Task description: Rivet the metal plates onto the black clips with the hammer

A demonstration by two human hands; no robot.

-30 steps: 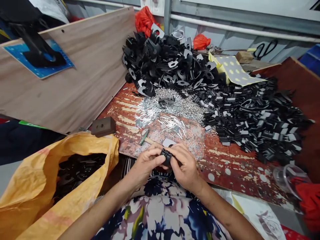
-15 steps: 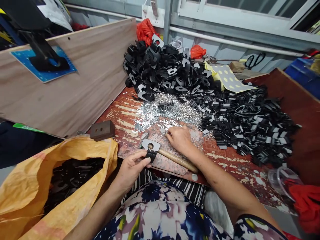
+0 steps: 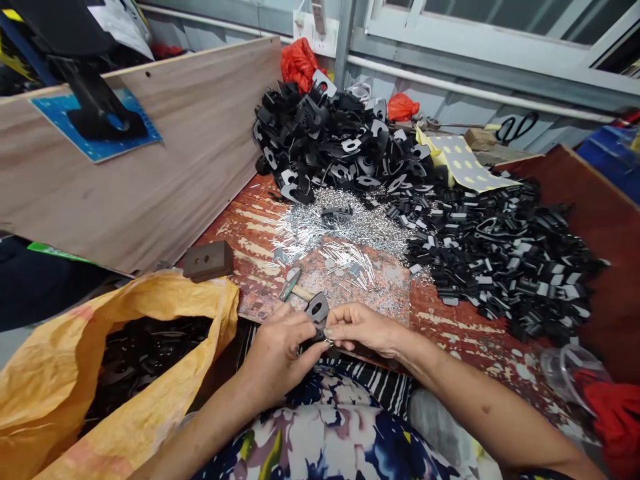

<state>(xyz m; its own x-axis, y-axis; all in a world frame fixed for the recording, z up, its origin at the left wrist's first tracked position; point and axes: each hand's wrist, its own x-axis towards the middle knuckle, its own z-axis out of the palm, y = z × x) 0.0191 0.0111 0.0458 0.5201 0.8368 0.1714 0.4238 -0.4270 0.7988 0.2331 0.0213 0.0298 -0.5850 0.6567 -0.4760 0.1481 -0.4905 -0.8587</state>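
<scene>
My left hand (image 3: pixel 286 340) grips a black plastic clip (image 3: pixel 317 308) with a round hole in its flat end, held at the table's front edge. Against the clip's lower end, the fingers of my right hand (image 3: pixel 363 328) are pinched on a thin metal pin (image 3: pixel 329 341), of which only a small glint shows. A hammer (image 3: pixel 291 285) lies just beyond, its handle partly behind the clip and hands. Loose metal pins (image 3: pixel 350 260) are spread on the worn board (image 3: pixel 390 283) past my hands. Behind them is a heap of small springs and more pins (image 3: pixel 367 223).
Black clip parts (image 3: pixel 325 137) are piled high at the back, and smaller black pieces (image 3: pixel 505 260) cover the right side. A brown block (image 3: pixel 208 261) sits near the left edge, beside a yellow sack (image 3: pixel 220 300) of black parts. A wooden panel (image 3: pixel 200 133) borders the left.
My right hand has come back from the loose pins to the clip. My left hand has moved slightly right and nearer my body, and the clip is now tilted.
</scene>
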